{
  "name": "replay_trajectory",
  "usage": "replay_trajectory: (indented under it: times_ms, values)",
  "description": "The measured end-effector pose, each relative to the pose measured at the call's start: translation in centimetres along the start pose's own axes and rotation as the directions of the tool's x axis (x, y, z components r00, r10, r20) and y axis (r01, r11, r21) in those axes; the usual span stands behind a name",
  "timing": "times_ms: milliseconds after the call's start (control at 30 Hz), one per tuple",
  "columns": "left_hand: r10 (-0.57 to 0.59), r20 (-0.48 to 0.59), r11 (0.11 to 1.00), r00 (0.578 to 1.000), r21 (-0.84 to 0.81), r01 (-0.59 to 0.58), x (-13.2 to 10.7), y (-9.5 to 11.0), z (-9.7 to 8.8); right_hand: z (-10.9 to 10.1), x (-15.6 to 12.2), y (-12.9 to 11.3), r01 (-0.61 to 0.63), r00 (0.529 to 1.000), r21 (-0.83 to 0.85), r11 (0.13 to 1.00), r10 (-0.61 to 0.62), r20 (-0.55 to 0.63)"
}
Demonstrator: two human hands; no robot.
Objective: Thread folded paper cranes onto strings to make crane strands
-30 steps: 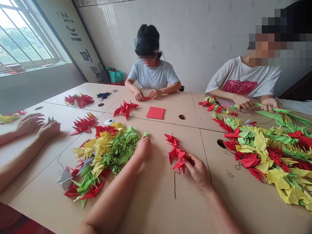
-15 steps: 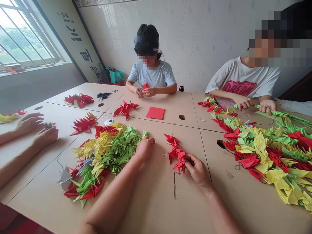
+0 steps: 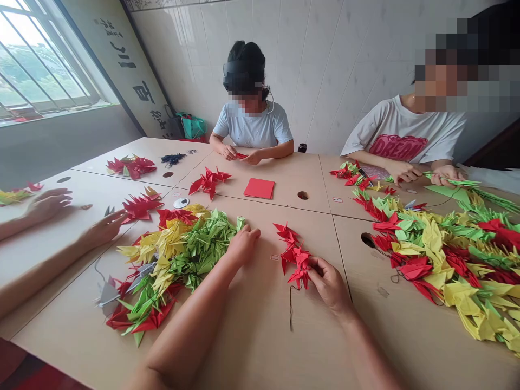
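Note:
My right hand (image 3: 330,283) has its thumb and fingers pinched on the lowest of several red paper cranes (image 3: 301,259), which lie in a short string on the table. A dark thread (image 3: 291,309) trails from that string toward me. My left hand (image 3: 244,244) is closed, knuckles up, at the right edge of a heap of green paper cranes (image 3: 207,238). Its fingertips are turned away, so what they hold, if anything, is hidden. Yellow paper cranes (image 3: 164,252) and more red and grey ones belong to the same heap.
Red paper squares (image 3: 259,188) lie ahead, near a table hole (image 3: 303,195). Crane strings (image 3: 439,260) spread at right. Two people sit opposite, both handling paper pieces. At left, another person's hand (image 3: 103,227) reaches toward red cranes (image 3: 142,206).
The hand of the person at left has moved right toward the red cranes. The person opposite has lowered the red paper. My own hands have barely moved.

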State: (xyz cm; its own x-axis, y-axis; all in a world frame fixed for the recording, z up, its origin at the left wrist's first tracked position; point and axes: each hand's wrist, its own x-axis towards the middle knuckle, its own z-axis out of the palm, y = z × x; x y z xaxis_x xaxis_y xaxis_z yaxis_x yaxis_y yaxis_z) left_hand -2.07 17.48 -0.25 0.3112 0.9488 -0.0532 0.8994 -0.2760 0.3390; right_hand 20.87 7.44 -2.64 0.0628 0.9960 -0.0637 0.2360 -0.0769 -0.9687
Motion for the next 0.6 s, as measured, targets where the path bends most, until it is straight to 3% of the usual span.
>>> replay_trajectory:
  times_ms: [600]
  values:
    - [-0.019, 0.024, 1.0, 1.0, 0.019, 0.019, 0.06, 0.18, -0.19, 0.02, 0.09, 0.12, 0.01, 1.0, 0.004, 1.0, -0.01, 0.008]
